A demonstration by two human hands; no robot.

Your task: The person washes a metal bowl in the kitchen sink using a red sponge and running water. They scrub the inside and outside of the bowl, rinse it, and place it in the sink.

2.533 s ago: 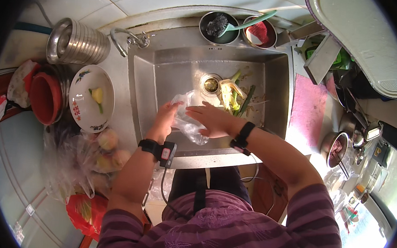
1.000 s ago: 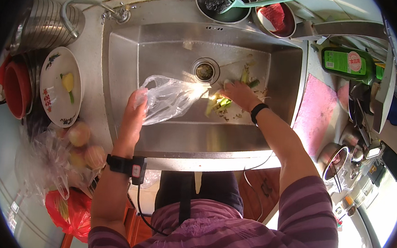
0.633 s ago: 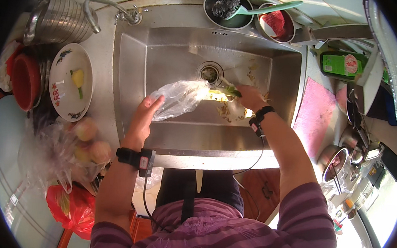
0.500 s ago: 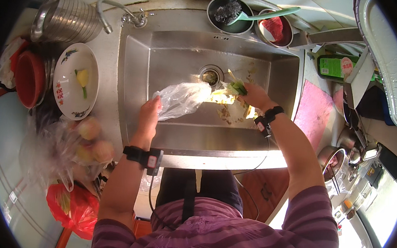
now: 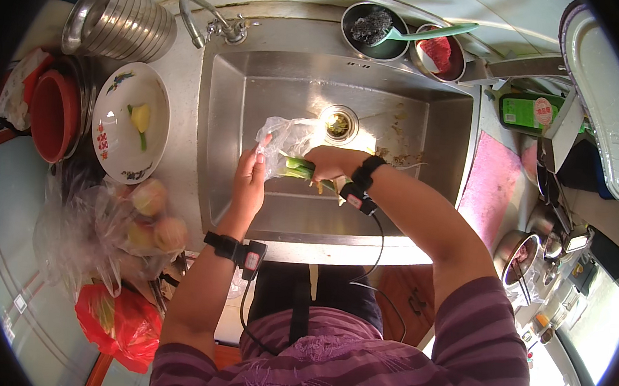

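1. Sunlit kitchen, with a steel sink (image 5: 280, 94) set into the counter; the person stands at its front edge.
2. Over the sink's near half, left of its middle, the left hand (image 5: 251, 182) pinches the edge of a clear bag (image 5: 285, 134), thumb and fingers nearly together.
3. Just beside it, the right hand (image 5: 334, 165) is closed around green stalks (image 5: 298, 167), their ends against the bag's plastic; whether any are inside cannot be told.
4. Since a moment ago, the stalks have come from the sink's right side to the bag. The big pieces are now gathered in the grip, while small scraps (image 5: 402, 158) remain on the sink's floor.
5. Left of the sink are fruit (image 5: 150, 196) and a white dish (image 5: 120, 157); to its right, a pink mat (image 5: 494, 173).
6. Behind the sink stand a tap (image 5: 231, 31) and a dark bowl (image 5: 391, 53).
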